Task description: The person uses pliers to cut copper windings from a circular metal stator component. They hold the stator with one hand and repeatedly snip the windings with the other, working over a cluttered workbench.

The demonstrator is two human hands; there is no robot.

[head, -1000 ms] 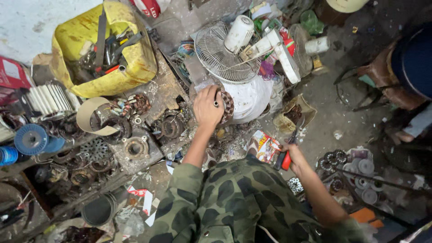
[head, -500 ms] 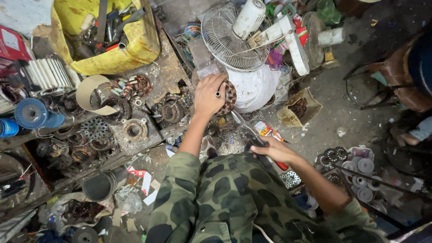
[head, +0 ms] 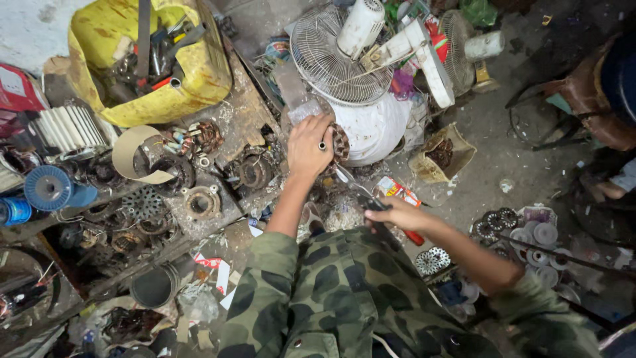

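The motor core (head: 338,142), a round part with copper-coloured windings, sits at the front edge of the cluttered workbench (head: 238,113), just against the white fan base (head: 374,129). The left hand (head: 308,146) lies over it, fingers curled and closed on its left side, and a short metal shaft shows between the fingers. The right hand (head: 391,213) is lower and to the right, near the body, with its fingers wrapped tightly around the dark handle of a long tool (head: 354,191); the bright tip of the tool points up toward the core and ends just below it. Behind the core a wire fan guard (head: 338,63) leans on the white base. At the far left corner of the bench stands a yellow tub (head: 192,89) full of tools. On the left side lie other rusty motor parts (head: 199,199) and a blue spool (head: 50,189).
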